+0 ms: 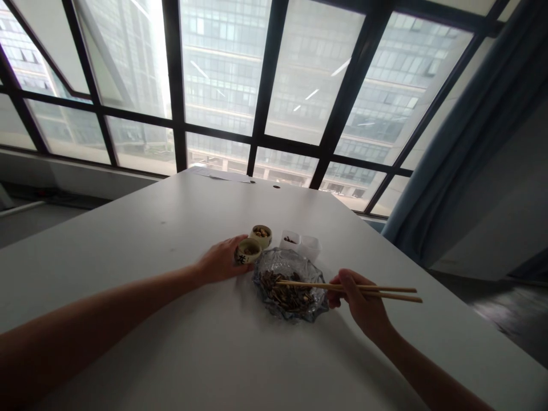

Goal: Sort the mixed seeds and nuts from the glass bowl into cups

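Note:
A glass bowl (319, 305) with a wavy rim holds many dark, seed-like pieces (289, 294). My right hand (357, 299) is closed on a pair of wooden chopsticks (391, 292), their tips down among the pieces in the bowl. At the bowl's left edge, my left hand (222, 261) is wrapped round a small cup (248, 258) with dark lettering and some contents. A second small cup (262, 242) stands just behind it, holding brownish pieces.
Behind the bowl are two white plastic cups, one (290, 244) with dark pieces and another (311, 249) to its right. Papers (220, 174) lie at the white table's (171, 342) far edge, near windows. A blue curtain (445, 148) hangs at right.

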Demonstrator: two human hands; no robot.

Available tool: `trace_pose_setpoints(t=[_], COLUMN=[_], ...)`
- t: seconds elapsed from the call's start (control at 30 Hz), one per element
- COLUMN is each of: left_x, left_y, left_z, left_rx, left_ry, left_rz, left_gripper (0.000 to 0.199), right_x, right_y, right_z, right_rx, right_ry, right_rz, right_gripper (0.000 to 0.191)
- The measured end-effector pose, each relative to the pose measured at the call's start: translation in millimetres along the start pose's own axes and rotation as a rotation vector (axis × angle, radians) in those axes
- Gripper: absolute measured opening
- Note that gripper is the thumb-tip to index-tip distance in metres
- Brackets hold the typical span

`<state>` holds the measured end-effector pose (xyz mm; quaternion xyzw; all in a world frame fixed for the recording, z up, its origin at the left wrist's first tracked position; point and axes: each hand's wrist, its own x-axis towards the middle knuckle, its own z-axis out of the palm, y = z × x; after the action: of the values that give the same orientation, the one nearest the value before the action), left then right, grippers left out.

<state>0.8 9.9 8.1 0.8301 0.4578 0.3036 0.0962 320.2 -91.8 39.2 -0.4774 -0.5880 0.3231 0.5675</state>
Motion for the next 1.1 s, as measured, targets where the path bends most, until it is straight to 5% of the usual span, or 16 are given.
trace_pose_setpoints(t=[0.23,0.7,0.9,1.1], left_x=[1,1,1,2], left_y=[-1,1,0,-4], left_z=[1.7,0.3,1.2,4.6], left_rx=[0.004,0.007,0.02,0.004], left_ry=[0.002,-0.018,-0.005,0.036], left_rz=[0.002,-0.003,0.005,0.039], left_gripper=[0.079,0.079,0.077,0.076], right_x=[0,-10,-6,8], right_y=[4,16,9,2], right_z=[3,5,11,8], right_rx=[-0.012,-0.229,-0.011,0.384], right_ry=[0.023,-0.149,0.039,0.27], right_rz=[0.017,-0.1,0.001,0.292], right_gripper=[0.054,0.044,0.051,0.054])
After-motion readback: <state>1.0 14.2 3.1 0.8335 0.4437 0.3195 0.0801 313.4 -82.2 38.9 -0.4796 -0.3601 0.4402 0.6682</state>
